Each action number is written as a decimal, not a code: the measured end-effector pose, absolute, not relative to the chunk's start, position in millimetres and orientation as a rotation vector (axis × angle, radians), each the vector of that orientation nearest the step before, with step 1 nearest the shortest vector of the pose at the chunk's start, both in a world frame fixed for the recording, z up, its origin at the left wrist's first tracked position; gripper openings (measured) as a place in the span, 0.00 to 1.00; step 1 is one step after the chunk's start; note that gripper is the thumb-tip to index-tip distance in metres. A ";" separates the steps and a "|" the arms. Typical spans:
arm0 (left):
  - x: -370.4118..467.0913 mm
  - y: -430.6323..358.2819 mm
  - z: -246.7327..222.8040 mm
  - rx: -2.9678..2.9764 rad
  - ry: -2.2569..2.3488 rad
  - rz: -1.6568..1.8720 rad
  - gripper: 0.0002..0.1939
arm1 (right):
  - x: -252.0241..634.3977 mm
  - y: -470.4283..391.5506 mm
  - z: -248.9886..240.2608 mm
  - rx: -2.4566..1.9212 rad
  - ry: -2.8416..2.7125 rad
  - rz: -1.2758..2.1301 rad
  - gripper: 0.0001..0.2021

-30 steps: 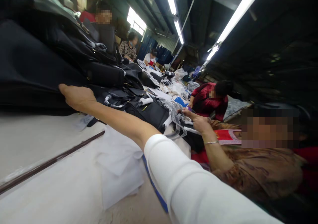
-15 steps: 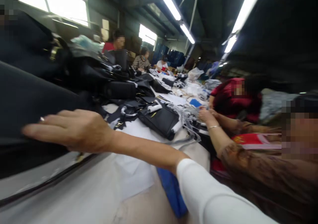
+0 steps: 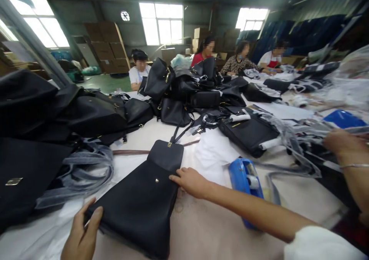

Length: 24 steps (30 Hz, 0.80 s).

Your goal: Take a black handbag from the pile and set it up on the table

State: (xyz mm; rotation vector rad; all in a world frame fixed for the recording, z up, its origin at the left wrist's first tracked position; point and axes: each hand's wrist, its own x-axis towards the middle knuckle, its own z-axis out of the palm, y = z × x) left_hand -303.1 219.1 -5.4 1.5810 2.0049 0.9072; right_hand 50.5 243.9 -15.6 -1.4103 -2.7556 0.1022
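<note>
Bench (image 3: 201,233): long, pale work surface, crowded along its far side. Bag pile (image 3: 178,87): black bags heaped mid-bench, more stacked at the left edge. Black bag (image 3: 141,202): lies flat at the near edge, flap (image 3: 166,156) thrown open away from the person. Tape dispenser (image 3: 245,179): blue, just beside the right forearm. Risk, judged: a sweep of that forearm could knock the dispenser off; the loose strap (image 3: 129,152) might snag under the bag. Left hand (image 3: 82,237): grip clamped on the bag's near corner, thumb over the top. Right hand (image 3: 191,181): grip apart, fingers spread flat against the bag's right edge, holding nothing.
</note>
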 end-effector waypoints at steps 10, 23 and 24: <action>-293.7 154.8 21.3 1.552 1.947 0.750 0.27 | 47.0 208.5 8.6 -1.553 -2.436 0.372 0.20; -277.0 77.0 10.0 1.528 1.604 0.513 0.28 | 71.9 131.9 -39.6 -1.769 -1.675 0.985 0.23; -269.0 79.9 -0.2 1.557 1.663 0.600 0.28 | 70.8 121.7 -41.8 -1.811 -1.652 1.065 0.21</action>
